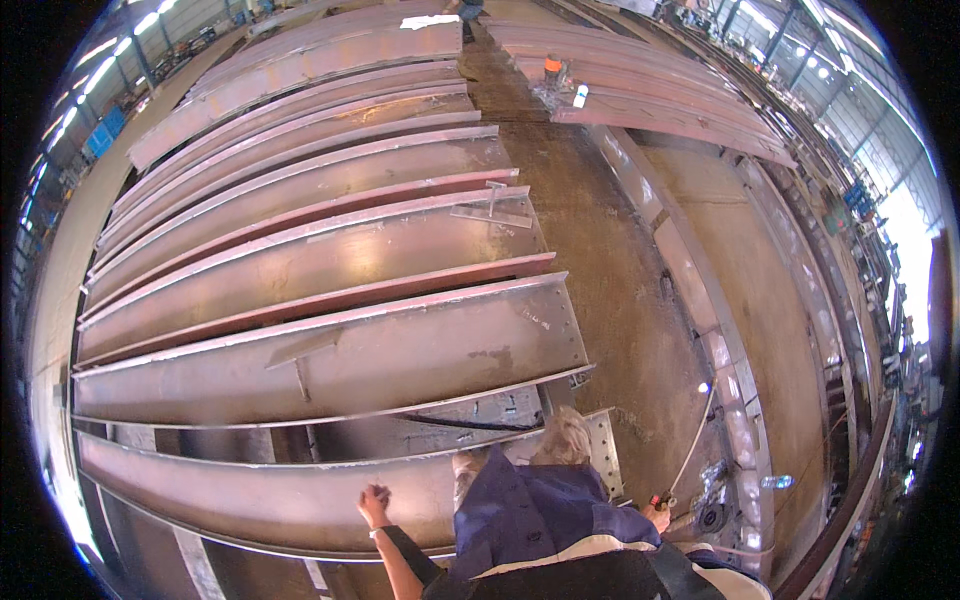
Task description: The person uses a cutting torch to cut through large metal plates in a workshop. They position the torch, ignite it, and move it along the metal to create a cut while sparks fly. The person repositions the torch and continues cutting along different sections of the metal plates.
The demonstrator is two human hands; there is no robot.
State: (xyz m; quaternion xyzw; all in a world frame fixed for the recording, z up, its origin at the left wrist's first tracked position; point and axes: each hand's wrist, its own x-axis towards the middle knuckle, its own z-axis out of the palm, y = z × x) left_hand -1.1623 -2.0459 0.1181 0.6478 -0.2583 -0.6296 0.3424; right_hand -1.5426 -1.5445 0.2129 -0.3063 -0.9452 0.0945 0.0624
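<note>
Over the nearest steel I-beam (pixel 270 490), my left hand (pixel 374 505) is raised with its fingers curled in, and nothing shows in them. My right hand (pixel 657 517), low and to the right, is closed around the handle of a long gas torch (pixel 688 448). Red and brass-coloured fittings sit at the grip. The torch's thin tube points up and away, and its tip glows white beside a long steel piece. At the end of the nearest beam is a plate with a row of holes (pixel 604 452). My dark blue clothing hides part of that beam.
Several more beams (pixel 440 335) lie parallel beyond it, with gaps between them. A brown floor strip (pixel 600 240) runs along their ends. To the right stands a long steel girder (pixel 715 345). A plastic bottle (pixel 777 482) and an orange-topped object (pixel 552 65) lie around; another person (pixel 470 12) stands far off.
</note>
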